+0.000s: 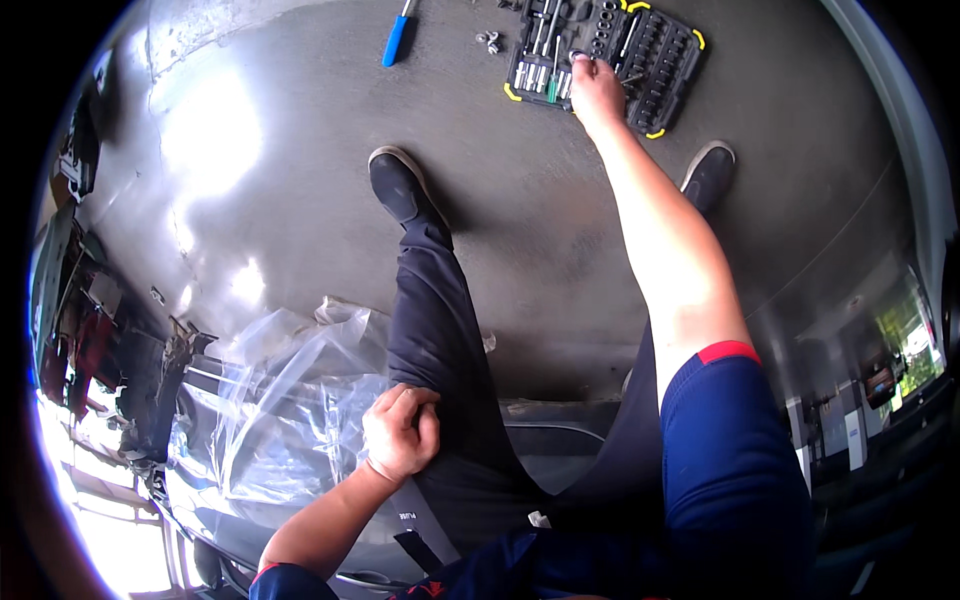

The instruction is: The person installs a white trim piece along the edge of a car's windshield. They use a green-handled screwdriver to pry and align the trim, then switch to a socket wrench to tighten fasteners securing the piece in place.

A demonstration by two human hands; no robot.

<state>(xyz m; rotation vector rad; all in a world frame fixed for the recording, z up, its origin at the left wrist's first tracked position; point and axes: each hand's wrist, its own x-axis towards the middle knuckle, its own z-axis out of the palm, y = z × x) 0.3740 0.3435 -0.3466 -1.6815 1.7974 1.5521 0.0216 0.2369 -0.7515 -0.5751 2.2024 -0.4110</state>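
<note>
An open black socket set case [675,85] with yellow corners lies on the floor at the far side, filled with sockets, bits and a green-handled screwdriver [553,90]. My right hand [598,90] reaches down over its middle, fingers pinched together. Something small and shiny shows at the fingertips, too small to name. Loosely curled, my left hand [400,432] rests on my left thigh with nothing visible in it.
A blue-handled tool [394,42] and a few small metal pieces [489,41] lie on the floor left of the case. Clear plastic sheeting [300,400] spreads at my left. Car parts [100,330] stand along the left edge. My shoes [400,185] flank the floor before me.
</note>
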